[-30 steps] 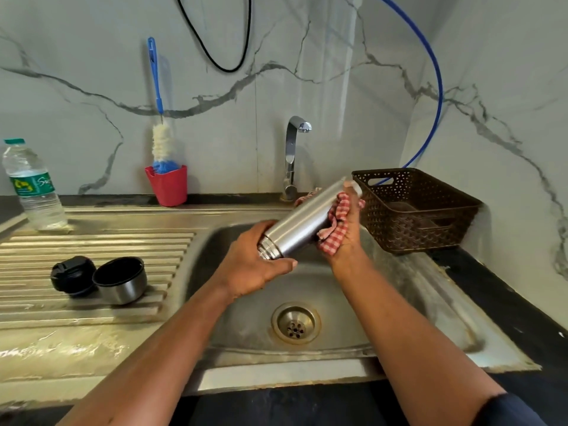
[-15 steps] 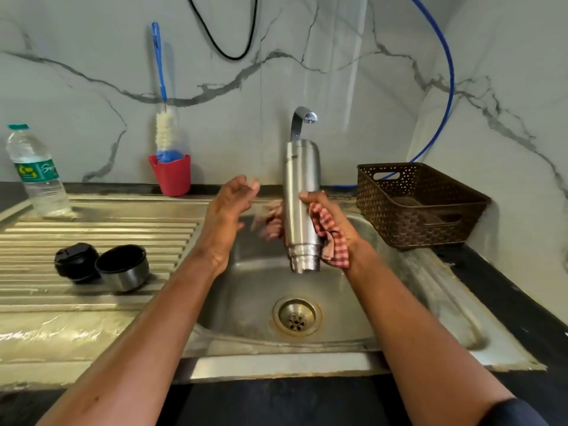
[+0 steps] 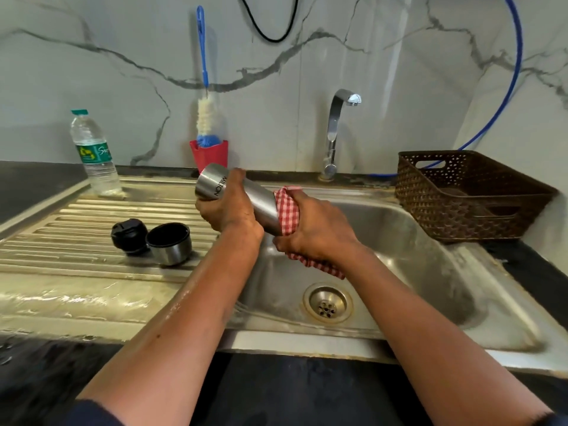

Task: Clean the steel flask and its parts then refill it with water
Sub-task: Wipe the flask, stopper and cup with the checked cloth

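Observation:
The steel flask (image 3: 261, 204) lies tilted over the sink's left edge, its base end pointing up-left. My left hand (image 3: 230, 210) grips it near the base. My right hand (image 3: 319, 229) wraps a red-checked cloth (image 3: 287, 210) around the flask's lower end, which the cloth hides. On the ribbed draining board (image 3: 76, 241) sit the black stopper (image 3: 129, 235) and the steel cup lid (image 3: 169, 242), side by side and touching.
A plastic water bottle (image 3: 93, 152) stands at the back left. A red cup (image 3: 210, 155) holds a blue bottle brush (image 3: 204, 96). The tap (image 3: 335, 130) rises behind the sink basin (image 3: 430, 272). A brown basket (image 3: 467, 195) sits at the right.
The flask went from tilted, to upright in my right hand alone, to tilted up-left now. My left hand let go, then took hold near the base.

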